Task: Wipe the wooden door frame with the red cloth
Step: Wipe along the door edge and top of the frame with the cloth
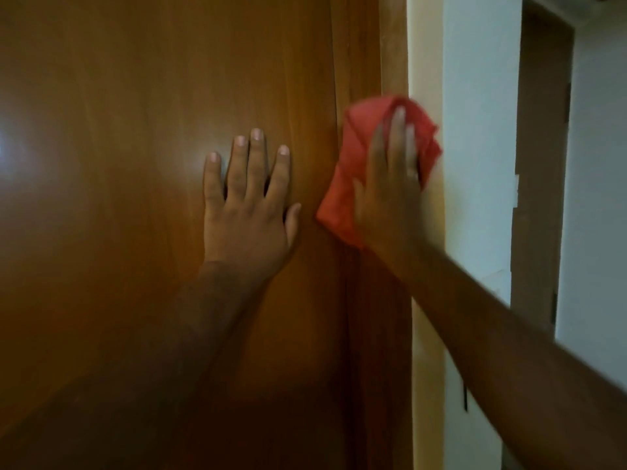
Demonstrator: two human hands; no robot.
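Red cloth (342,184) pressed flat on wooden door frame (393,56) under right hand (390,198), fingers extended; frame's long axis vertical. Left hand (247,212), splayed, holding nothing, braces door (135,164).

The door (135,164) fills the left of the view, with the door frame (393,45) running upright just right of it and a wall (475,130) further right. The left hand (247,212) lies flat on the door. The right hand (390,198) presses the cloth (342,198) against the frame, right of the left hand.
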